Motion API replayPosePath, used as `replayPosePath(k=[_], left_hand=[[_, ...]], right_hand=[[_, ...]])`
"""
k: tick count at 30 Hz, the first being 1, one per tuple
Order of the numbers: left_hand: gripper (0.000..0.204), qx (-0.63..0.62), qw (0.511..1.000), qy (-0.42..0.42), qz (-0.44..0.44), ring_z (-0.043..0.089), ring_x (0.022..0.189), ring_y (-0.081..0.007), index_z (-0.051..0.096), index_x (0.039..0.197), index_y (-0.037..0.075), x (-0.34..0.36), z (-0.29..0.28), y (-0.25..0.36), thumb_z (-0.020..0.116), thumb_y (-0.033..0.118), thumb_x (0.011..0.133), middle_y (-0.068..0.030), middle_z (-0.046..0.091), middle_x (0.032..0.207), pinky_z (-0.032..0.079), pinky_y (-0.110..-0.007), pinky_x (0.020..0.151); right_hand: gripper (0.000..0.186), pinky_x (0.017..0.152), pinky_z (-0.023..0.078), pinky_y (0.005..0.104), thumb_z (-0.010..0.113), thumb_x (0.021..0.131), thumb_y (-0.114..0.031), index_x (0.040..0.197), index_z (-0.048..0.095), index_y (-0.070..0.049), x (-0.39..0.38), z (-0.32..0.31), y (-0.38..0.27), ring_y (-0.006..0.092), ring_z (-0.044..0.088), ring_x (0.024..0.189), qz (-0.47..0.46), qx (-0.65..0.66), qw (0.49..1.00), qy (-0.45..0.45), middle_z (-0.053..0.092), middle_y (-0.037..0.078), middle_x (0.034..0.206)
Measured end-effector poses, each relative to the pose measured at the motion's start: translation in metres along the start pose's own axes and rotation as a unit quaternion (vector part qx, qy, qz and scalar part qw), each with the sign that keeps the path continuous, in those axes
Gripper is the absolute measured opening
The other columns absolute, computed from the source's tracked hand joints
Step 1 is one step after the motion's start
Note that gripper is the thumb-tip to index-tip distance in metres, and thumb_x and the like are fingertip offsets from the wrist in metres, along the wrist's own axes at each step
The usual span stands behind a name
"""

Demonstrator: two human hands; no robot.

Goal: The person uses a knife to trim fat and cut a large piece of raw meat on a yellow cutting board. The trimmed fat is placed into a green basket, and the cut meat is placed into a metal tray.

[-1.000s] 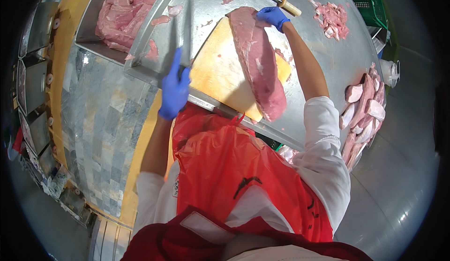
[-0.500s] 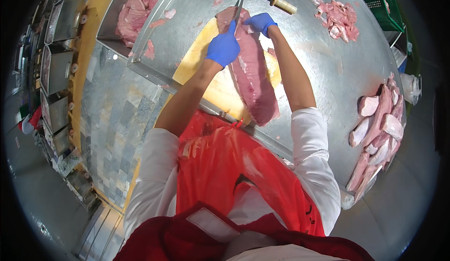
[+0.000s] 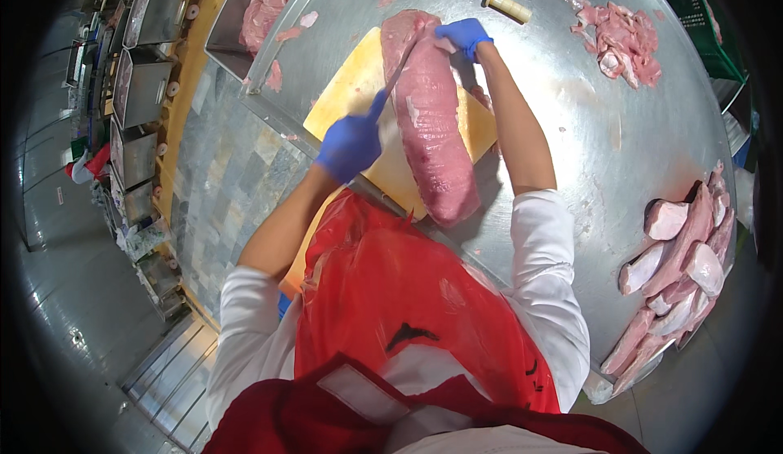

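A long pink piece of meat [image 3: 436,136] lies lengthwise on a yellow cutting board [image 3: 347,83], its near end reaching past the board. My left hand [image 3: 351,146], in a blue glove, is closed round a knife [image 3: 403,69], with the index finger stretched along it. The blade slants across the far left part of the meat; its tip is hard to make out there. At the far right edge of the meat, my gloved right hand [image 3: 463,38] pinches a pale flap of it between closed fingers.
On the metal table [image 3: 563,119], a sharpening steel with a pale handle [image 3: 507,5] lies beyond the meat. Trimmings [image 3: 620,42] are heaped far right, larger cuts [image 3: 677,250] nearer right. A metal bin [image 3: 226,44] with meat adjoins the left edge. A green crate [image 3: 705,34] stands far right.
My left hand has drawn the knife back toward me and to the left. My right hand stays by the far end of the meat. The whole view has shifted slightly.
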State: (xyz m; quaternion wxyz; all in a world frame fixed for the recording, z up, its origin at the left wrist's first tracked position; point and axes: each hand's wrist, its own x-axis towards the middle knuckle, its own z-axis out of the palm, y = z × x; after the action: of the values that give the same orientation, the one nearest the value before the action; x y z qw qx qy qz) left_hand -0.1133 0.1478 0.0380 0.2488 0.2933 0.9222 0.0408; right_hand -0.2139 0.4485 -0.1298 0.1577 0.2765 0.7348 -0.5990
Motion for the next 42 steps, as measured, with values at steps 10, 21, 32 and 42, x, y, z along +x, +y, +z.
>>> replayPosePath(k=[10,21,32,42], left_hand=[[0.058,-0.044,0.990,0.113,0.075,0.065,0.071,-0.0443,0.044,0.148,0.013,0.110,-0.022,0.009,0.050,0.012,0.091,-0.0253,0.068,0.085,0.051,-0.054,0.065],[0.059,-0.009,1.000,-0.020,0.015,0.066,0.079,-0.0437,0.043,0.150,0.018,-0.016,-0.078,-0.009,0.052,0.010,0.092,-0.0245,0.068,0.091,0.053,-0.050,0.071],[0.060,-0.263,0.947,0.171,0.069,0.047,0.062,-0.0078,0.042,0.154,0.017,0.014,-0.110,-0.067,0.057,0.008,0.097,-0.0037,0.056,0.077,0.048,-0.026,0.060],[0.056,-0.419,0.894,-0.024,0.156,0.057,0.063,-0.0110,0.039,0.153,0.012,0.057,-0.046,-0.113,0.054,0.015,0.099,-0.0045,0.064,0.081,0.050,-0.029,0.061]], right_hand=[[0.032,0.050,0.041,0.0295,0.081,0.071,-0.032,0.064,0.068,-0.004,-0.010,-0.022,-0.029,0.0119,0.053,0.056,-0.046,-0.029,0.997,-0.054,0.062,0.004,0.063],[0.034,0.063,0.048,0.0264,0.077,0.080,-0.031,0.093,0.076,0.000,-0.023,-0.129,-0.030,0.0099,0.059,0.069,-0.185,0.045,0.981,0.038,0.070,0.003,0.080],[0.016,0.073,0.059,0.0327,0.059,0.094,-0.002,0.099,0.072,0.007,-0.607,-0.194,0.006,0.0268,0.071,0.088,-0.307,-0.349,0.543,0.699,0.073,0.021,0.101],[0.104,0.118,0.030,0.0503,0.082,0.075,-0.048,0.152,0.034,0.002,-0.658,0.246,0.394,0.0444,0.038,0.140,0.475,-0.236,0.555,0.641,0.033,0.029,0.156]])
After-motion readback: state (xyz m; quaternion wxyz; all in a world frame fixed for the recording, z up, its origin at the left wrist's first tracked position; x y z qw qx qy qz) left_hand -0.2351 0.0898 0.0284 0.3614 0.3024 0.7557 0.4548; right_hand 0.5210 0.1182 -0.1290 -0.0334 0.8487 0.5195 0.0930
